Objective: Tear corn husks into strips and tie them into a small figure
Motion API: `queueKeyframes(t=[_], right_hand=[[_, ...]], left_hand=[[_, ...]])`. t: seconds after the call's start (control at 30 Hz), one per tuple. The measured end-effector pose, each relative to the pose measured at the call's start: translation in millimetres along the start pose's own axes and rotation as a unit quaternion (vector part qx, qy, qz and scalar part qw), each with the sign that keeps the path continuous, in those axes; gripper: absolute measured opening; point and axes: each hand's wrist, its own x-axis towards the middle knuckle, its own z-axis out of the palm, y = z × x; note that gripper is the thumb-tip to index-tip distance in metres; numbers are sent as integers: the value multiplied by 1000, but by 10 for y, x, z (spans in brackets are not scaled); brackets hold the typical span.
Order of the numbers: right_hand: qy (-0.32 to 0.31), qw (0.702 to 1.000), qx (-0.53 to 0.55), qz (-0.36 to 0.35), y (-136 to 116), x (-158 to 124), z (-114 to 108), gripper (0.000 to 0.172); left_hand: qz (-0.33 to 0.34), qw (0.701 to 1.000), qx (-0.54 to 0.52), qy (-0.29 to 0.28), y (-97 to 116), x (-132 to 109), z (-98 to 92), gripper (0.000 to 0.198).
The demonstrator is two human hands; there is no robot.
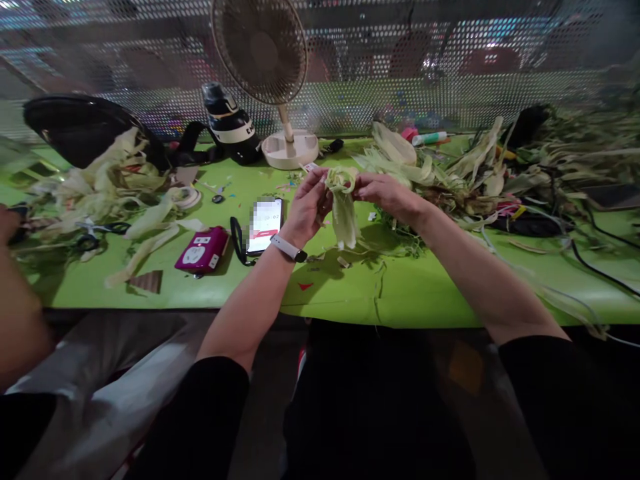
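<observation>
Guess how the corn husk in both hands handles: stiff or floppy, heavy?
Probably floppy: the corn husk droops below where the left hand and right hand pinch its top. Likely light, since a pinch alone holds it up. Unlikely to roll: husk strips on the green table lie limp.

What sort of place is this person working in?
Probably a shared craft workbench rather than a kitchen: a green table heaped with pale husks, a desk fan before a perforated metal screen, and the left hand and right hand gripping a husk strip.
</observation>
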Motion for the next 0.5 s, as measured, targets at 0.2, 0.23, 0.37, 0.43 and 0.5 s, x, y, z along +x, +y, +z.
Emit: queueKeyframes(t=[0.2,0.23,0.37,0.43,0.5], right_hand=[[49,995,-83,-19,10,38,-94,32],[62,993,-100,-21,9,44,-124,32],[122,982,-138,-42,30,67,-190,26],[152,977,-139,-46,67,84,-185,23],[167,976,-132,-39,113,102,-171,22]], left_hand=[[12,999,29,-18,40,-30,79,18],[20,999,36,-17,43,-32,90,20],[36,996,79,-9,33,-32,122,29],[39,996,82,-10,20,-32,125,30],[47,995,82,-12,9,-33,117,29]])
